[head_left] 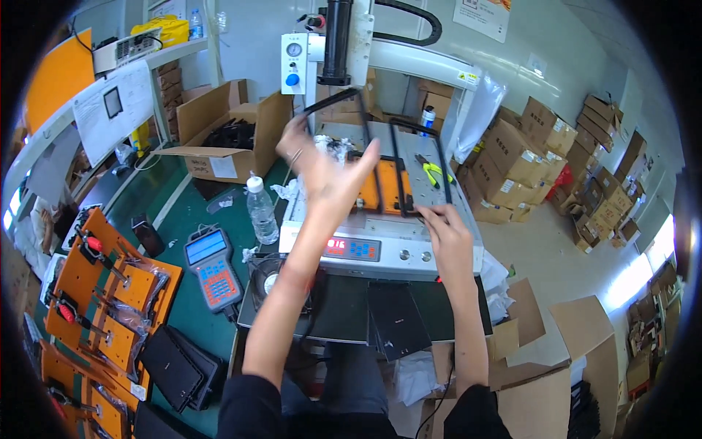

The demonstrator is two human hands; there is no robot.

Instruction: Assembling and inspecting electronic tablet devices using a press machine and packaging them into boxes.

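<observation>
My left hand [322, 172] is raised over the bench machine [446, 252], smeared by motion, thumb stretched away from the fingers. It overlaps a tilted thin black rectangular frame [365, 124]; whether it grips that frame cannot be told. Just right of it stands a second black frame [442, 164]. My right hand [447, 234] pinches this frame at its lower edge, near the front of the machine bed. Behind both frames, an orange fixture plate [371, 183] lies on the bed. Green-handled pliers [433, 170] rest to its right.
A black vertical cylinder [338, 44] hangs above the bed. To the left are a clear bottle [262, 208], a handheld keypad device [213, 267], an open carton [227, 139] and orange clamp fixtures [121, 300]. Black flat panels [398, 318] lie in front; stacked cartons [512, 172] stand right.
</observation>
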